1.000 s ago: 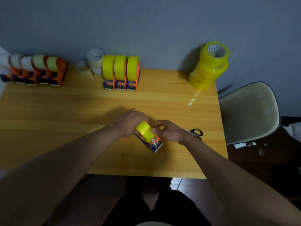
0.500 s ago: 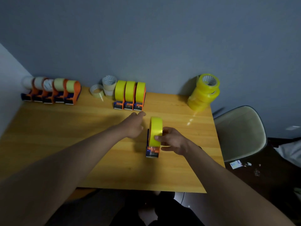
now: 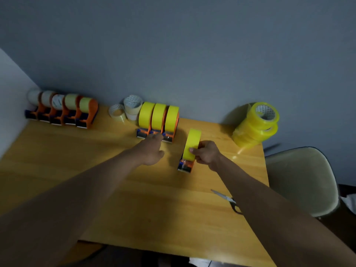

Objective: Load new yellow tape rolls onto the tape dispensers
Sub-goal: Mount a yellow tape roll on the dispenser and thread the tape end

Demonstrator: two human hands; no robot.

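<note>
Since half a second ago we have carried the freshly loaded dispenser toward the back row, our right hand gripping its yellow roll from the side. Our left hand, fingers loose and holding nothing, now reaches to the three loaded dispensers by the wall. We judge it light and rigid, best held by the roll's flanks, clear of the cutter, over the wooden table.

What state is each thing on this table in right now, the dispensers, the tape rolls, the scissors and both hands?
Dispenser in hand: upright, loaded with a yellow roll, gripped by right hand.
Left hand: fingers reaching to the three loaded dispensers; contact unclear.
Five dispensers at left: upright, holding pale, nearly spent rolls.
Stack of yellow rolls: unloaded, leaning.
Used cores: off the dispensers.
Scissors: lying flat, seemingly closed.
</note>
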